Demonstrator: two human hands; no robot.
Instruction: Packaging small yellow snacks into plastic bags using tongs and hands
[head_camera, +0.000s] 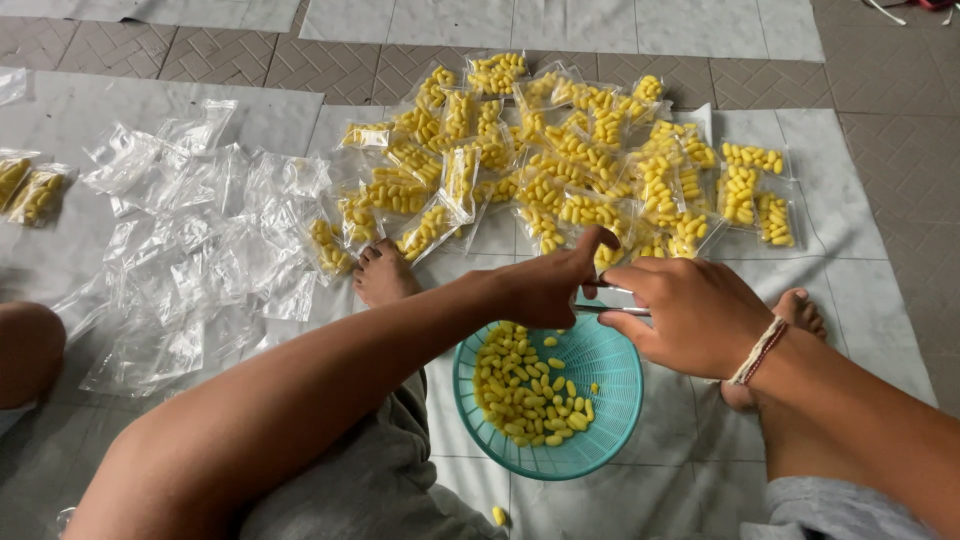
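My left hand (548, 288) and my right hand (690, 315) meet just above the centre of the frame, over the far rim of the round teal plastic basket (612, 425). Both pinch the edges of a small clear plastic pouch (612, 298) between thumb and fingers, so each hand grasps the same pouch, and it stretches flat between them; I cannot tell whether anything is inside it. A woven cord bracelet (758, 351) sits on my right wrist.

Directly below my hands, the teal basket rests on the pale grey woven mat (880, 300) between my legs. It holds a loose heap of small yellow oval capsules (525, 385), gathered toward its left side. One stray yellow capsule (498, 515) lies on the mat just below the basket.

My bare left foot (384, 274) and bare right foot (795, 315) flank my hands.

Beyond my hands, in the upper centre and upper right of the frame, filled clear pouches of yellow capsules (590, 160) lie piled and overlapping. To the left, a spread of empty clear pouches (200, 250) covers the mat. At the far left edge, two more filled pouches (30, 190) lie apart, and another person's knee (28, 350) shows below them.
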